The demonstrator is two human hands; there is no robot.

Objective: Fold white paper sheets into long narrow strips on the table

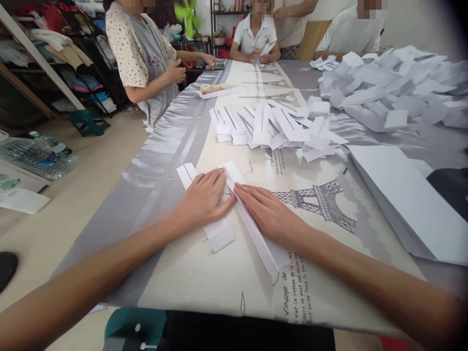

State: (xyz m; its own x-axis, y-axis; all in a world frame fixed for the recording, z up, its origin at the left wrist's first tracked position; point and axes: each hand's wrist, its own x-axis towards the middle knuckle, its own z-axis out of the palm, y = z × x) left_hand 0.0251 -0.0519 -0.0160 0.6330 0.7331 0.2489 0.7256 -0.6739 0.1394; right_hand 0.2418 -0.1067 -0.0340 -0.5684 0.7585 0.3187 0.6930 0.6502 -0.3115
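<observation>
On the tabletop, a long folded paper strip lies slanted in front of me. My right hand rests on its right side, fingers stretched out and held close together, tips touching the upper part. My left hand lies flat across a second paper strip, which shows above and below it. Its fingertips and extended thumb reach the left edge of the first strip. The palms hide parts of both papers.
Several folded paper pieces lie beyond my hands, with a large white paper heap at back right. A stack of sheets is at right. Other people stand and sit around the table; a green stool is left.
</observation>
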